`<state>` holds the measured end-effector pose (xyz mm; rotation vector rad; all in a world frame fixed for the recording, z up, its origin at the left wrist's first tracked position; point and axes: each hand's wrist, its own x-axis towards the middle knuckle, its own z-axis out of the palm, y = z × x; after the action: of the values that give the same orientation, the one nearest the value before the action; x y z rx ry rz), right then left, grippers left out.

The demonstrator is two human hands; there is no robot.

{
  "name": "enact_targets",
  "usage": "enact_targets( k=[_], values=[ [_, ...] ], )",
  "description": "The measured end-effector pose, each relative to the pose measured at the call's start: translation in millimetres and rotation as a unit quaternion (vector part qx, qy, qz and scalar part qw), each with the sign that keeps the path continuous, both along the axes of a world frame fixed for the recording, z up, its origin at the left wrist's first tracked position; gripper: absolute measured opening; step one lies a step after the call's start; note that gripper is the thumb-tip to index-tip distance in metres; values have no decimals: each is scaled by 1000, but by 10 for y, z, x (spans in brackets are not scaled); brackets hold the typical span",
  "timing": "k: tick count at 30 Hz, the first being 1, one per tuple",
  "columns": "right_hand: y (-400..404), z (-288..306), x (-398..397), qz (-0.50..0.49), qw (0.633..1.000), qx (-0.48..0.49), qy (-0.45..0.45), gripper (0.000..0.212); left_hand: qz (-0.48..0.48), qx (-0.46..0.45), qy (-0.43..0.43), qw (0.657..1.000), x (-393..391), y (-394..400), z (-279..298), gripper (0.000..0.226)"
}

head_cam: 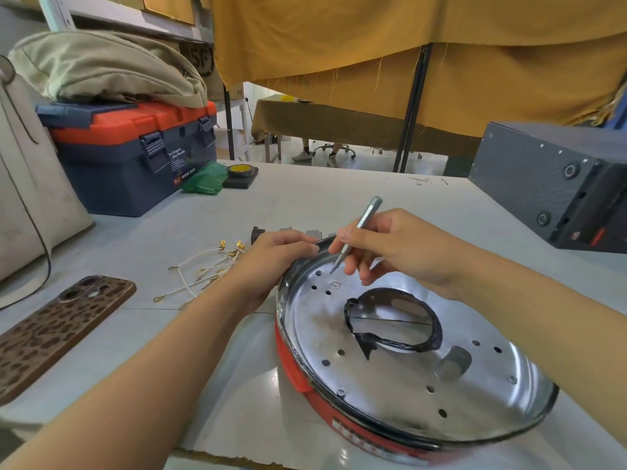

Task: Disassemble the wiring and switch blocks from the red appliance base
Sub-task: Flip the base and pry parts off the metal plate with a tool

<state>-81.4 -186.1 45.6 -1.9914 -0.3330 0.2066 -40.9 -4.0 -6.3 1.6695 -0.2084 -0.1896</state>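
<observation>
While left hand (pixel 271 262) grips the red base (pixel 356 432) rim, right hand (pixel 397 249) pinches a screwdriver (pixel 359 225), tip on metal plate (pixel 390 385) w/ wires (pixel 207 269) nearby.

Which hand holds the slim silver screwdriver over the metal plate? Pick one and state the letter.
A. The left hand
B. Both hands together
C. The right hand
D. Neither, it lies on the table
C. The right hand pinches the screwdriver with its tip down on the metal plate, while the left hand grips the rim of the red appliance base and touches no tool.
</observation>
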Motion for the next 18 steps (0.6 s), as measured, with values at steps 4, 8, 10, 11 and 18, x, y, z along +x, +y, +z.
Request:
enact_targets(
  k=[4,8,10,11,18],
  values=[
    [97,-69,100,-34,999,12,-2,21,-12,-64,6,998,21,-28,-77,16],
    [153,-146,186,-74,997,23,-10,14,-35,-120,11,992,13,-11,-153,19],
    [165,-200,205,-84,996,21,-14,15,-41,-126,10,991,17,-3,-174,20],
    [168,-222,212,-87,996,19,-16,15,-42,-124,9,991,21,-4,-182,20],
    [142,-288,250,-96,995,17,-25,13,-36,-125,9,991,46,-16,-197,22]
  ],
)
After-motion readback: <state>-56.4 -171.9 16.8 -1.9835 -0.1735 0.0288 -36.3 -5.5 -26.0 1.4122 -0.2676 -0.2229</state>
